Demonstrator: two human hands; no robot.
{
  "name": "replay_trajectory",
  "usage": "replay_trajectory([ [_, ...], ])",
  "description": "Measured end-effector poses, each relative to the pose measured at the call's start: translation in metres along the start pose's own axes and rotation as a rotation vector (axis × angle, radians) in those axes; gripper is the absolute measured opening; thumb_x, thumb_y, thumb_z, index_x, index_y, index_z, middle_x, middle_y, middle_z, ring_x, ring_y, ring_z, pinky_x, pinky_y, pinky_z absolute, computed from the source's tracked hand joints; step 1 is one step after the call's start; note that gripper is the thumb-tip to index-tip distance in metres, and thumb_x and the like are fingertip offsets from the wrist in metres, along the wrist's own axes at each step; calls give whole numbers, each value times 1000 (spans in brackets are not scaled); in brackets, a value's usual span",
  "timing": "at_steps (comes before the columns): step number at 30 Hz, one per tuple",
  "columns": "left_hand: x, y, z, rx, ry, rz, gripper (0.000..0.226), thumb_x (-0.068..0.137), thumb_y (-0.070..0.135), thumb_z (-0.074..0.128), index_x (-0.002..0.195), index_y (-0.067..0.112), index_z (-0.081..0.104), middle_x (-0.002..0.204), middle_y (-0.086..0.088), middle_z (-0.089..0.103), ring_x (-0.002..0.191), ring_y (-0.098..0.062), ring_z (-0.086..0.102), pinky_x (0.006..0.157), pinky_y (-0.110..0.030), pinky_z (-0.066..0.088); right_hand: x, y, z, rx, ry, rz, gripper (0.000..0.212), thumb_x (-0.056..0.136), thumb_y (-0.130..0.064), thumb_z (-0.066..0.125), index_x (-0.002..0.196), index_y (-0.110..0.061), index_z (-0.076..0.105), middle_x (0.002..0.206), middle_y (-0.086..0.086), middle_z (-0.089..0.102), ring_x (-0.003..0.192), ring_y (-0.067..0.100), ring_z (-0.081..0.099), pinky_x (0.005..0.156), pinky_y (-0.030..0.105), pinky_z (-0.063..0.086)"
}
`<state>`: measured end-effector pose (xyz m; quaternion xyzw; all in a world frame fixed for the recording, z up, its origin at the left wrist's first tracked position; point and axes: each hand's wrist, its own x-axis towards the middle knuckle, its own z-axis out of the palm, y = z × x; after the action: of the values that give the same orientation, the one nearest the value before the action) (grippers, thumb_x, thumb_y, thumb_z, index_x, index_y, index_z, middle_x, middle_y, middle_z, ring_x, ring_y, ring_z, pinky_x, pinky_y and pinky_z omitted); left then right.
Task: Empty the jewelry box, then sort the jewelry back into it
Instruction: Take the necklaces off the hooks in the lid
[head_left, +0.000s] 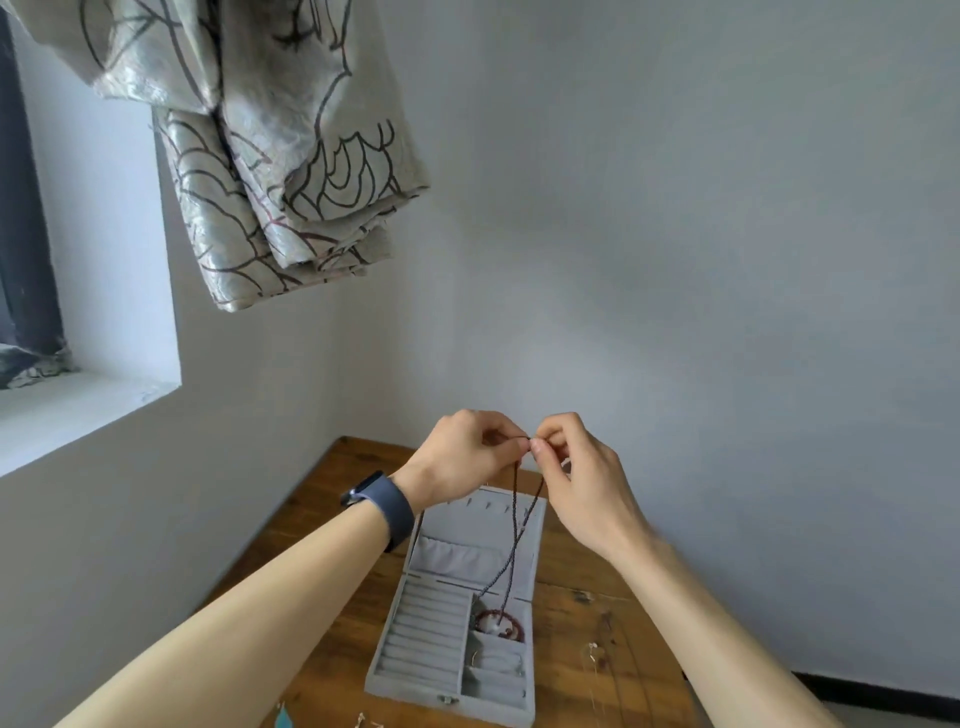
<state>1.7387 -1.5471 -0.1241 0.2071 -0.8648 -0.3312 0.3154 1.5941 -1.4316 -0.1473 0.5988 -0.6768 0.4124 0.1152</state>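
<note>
Both forearms were held forward and raised; the left hand (465, 457) and right hand (579, 480) were set close together, thumb and forefinger of each pinched on a cord (515, 512).

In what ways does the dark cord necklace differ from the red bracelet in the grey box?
The cord necklace is dark, long and thin; the red bracelet is a small beaded ring. The necklace hangs from the left hand and right hand, which pinch its top; the bracelet lies in a compartment of the jewelry box. Both seem to meet in that compartment.
</note>
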Motion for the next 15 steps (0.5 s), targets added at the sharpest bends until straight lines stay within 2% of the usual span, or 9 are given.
replay_trajectory([
  [2, -14, 3, 0, -24, -43, 2, 11, 94, 35, 64, 88, 31, 72, 77, 15, 71, 75, 0, 65, 69, -13, 47, -24, -5, 2, 62, -20, 69, 14, 98, -36, 55, 104, -41, 44, 87, -18, 61, 79, 7, 60, 66, 23, 49],
  [4, -29, 4, 5, -68, -92, 0, 12, 95, 30, 64, 87, 27, 71, 70, 11, 70, 68, -7, 65, 67, -16, 49, -53, -6, 10, 61, -45, 104, 11, 97, -36, 56, 95, -43, 47, 88, -20, 58, 78, 5, 58, 63, 14, 44],
  [6, -44, 4, 9, -300, -154, -102, 13, 97, 22, 61, 90, 16, 70, 67, 3, 63, 63, -13, 64, 64, -20, 51, -85, -1, 23, 95, -98, 192, 12, 97, -33, 56, 86, -37, 56, 89, -20, 58, 78, 3, 57, 63, 11, 40],
  [8, -56, 3, 10, -595, -193, -240, 14, 99, 19, 57, 93, 10, 66, 75, -3, 54, 61, -20, 62, 62, -25, 53, -119, 5, 36, 216, -199, 363, 14, 98, -31, 57, 86, -34, 62, 95, -17, 62, 83, 0, 59, 70, 13, 43],
  [11, -67, -4, 12, -740, -161, -318, 14, 101, 22, 54, 93, 12, 61, 80, -4, 51, 56, -20, 55, 60, -28, 50, -170, 12, 53, 387, -316, 584, 18, 101, -33, 54, 87, -35, 64, 97, -21, 68, 94, -6, 61, 84, 22, 48],
  [13, -71, -13, 12, -726, -127, -330, 14, 102, 21, 53, 94, 12, 60, 79, -3, 52, 52, -17, 49, 54, -27, 46, -202, 14, 60, 549, -273, 723, 16, 103, -27, 51, 96, -24, 65, 104, -16, 73, 101, -1, 67, 88, 27, 53],
  [15, -75, -24, 14, -753, -105, -372, 14, 102, 19, 52, 96, 10, 60, 81, -4, 56, 52, -18, 48, 52, -28, 45, -229, 14, 63, 779, -123, 888, 19, 103, -22, 51, 106, -8, 63, 107, 1, 76, 101, 17, 72, 87, 34, 57],
])
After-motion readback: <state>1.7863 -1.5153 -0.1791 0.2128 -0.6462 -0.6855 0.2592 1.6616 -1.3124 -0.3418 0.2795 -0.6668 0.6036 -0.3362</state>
